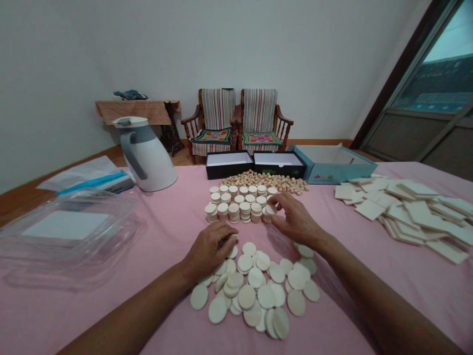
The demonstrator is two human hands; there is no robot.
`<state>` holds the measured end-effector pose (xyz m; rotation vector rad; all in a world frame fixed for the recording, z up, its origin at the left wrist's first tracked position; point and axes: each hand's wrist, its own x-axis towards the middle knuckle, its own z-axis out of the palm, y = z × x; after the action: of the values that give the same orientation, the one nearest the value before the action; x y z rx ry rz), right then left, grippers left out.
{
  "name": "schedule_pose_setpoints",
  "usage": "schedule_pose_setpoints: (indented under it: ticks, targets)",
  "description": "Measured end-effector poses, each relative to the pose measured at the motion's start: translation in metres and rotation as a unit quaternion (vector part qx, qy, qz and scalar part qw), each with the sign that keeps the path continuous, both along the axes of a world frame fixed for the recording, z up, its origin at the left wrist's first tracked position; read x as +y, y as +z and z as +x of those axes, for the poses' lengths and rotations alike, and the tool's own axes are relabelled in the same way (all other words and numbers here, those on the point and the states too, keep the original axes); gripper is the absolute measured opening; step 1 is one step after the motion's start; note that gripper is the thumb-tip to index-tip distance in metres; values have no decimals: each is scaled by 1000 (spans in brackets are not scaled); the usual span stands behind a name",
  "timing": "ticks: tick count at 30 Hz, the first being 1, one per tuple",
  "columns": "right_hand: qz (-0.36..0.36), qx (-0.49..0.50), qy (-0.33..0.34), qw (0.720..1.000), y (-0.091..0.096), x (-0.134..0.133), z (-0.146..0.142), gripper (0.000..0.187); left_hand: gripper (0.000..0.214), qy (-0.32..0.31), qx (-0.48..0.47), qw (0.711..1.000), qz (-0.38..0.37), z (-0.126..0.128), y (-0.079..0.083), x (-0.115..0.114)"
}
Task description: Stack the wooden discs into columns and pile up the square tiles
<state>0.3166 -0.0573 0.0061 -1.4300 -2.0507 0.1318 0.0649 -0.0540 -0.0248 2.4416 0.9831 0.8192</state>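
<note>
Thumb and fingers of my right hand (295,217) close on a pale round wooden disc (271,209) at the right end of the nearest row of stacks. Similar discs stand in several upright stacks (245,211), arranged in rows across the cloth. Closer to me, my left hand (211,246) is curled at the upper left of a loose pile of discs (254,277). A pale disc edge shows at its fingertips, partly hidden by the fingers. The loose discs overlap and lie mostly flat.
Small wooden beads (266,181) lie behind the stacks, before two black trays (229,165) and a blue box (332,165). Square wooden pieces (410,209) are heaped at right. At left are a white jug (150,158) and a clear plastic container (74,224).
</note>
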Motion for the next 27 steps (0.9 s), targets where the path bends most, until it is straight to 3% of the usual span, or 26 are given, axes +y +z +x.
schedule_pose_setpoints:
  ticks: [7, 13, 20, 27]
  targets:
    - [-7, 6, -17, 1000, -13, 5, -1, 16, 21, -1, 0, 1000, -2, -1, 0, 0]
    - [16, 12, -31, 999, -1, 1, 0, 18, 21, 0, -1, 1000, -3, -1, -1, 0]
    - [-119, -65, -22, 991, 12, -13, -11, 26, 21, -1, 3, 1000, -3, -1, -1, -1]
    - [-140, -104, -32, 984, 6, -10, -14, 26, 21, 1, -2, 1000, 3, 0, 1, -1]
